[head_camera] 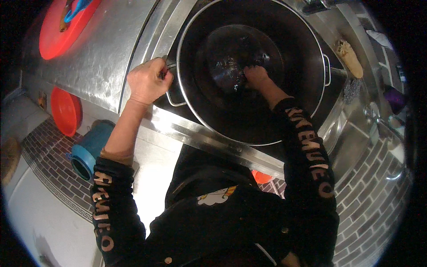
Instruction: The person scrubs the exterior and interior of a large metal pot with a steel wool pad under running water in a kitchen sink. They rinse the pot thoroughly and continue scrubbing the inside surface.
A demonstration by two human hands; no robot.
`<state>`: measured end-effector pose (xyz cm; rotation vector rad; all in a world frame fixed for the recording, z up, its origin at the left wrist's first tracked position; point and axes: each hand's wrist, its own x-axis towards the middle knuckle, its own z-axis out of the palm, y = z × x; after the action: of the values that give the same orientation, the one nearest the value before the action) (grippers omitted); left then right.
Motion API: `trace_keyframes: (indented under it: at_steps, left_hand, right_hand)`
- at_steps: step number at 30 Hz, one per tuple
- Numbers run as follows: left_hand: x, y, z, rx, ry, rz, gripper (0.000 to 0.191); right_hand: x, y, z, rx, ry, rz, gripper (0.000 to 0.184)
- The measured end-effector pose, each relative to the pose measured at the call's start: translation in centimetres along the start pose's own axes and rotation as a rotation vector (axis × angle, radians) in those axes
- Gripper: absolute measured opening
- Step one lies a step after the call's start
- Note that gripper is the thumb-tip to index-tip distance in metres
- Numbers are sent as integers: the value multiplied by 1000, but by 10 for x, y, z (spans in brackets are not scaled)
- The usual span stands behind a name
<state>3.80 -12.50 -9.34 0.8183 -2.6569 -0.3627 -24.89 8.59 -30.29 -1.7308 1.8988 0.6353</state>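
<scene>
A large dark metal pot [220, 123] with a bright rim and two side handles sits in a steel sink recess before me. My right hand [257, 76] reaches down inside it, fingers curled near the bottom; whether it holds anything is too dark to tell. Bright glints, perhaps water, show on the pot's floor around the fingers. My left hand [150, 79] is closed in a fist beside the left pot handle [176, 102], at the sink's left edge. A thin dark thing shows between its thumb and fingers, but I cannot tell what it is.
On the steel counter [100, 50] at left lies a red plastic basin or lid [55, 40] with a blue-handled tool. Below stand a red basin [66, 111] and a blue bucket [91, 147]. A pale loofah-like scrubber [350, 60] and steel wool [352, 90] lie at right; a faucet [315, 6] is behind.
</scene>
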Motion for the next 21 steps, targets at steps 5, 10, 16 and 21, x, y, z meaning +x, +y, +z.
trace_keyframes:
  at_steps: [5, 10, 16, 21]
  left_hand:
    - [-2, -2, 1, -4, -6, -3, 13]
    - [-3, -6, 4, -3, -7, 2, 13]
    - [6, 15, -9, -348, -29, -217, 12]
    - [19, 98, 36, -461, -338, 159, 11]
  right_hand:
    - [1, 3, -6, 50, -30, -16, 43]
    - [-22, 21, -58, 174, 102, -4, 26]
    - [-140, 42, -122, 458, 568, 91, 16]
    - [-223, 45, -109, 404, 809, 219, 9]
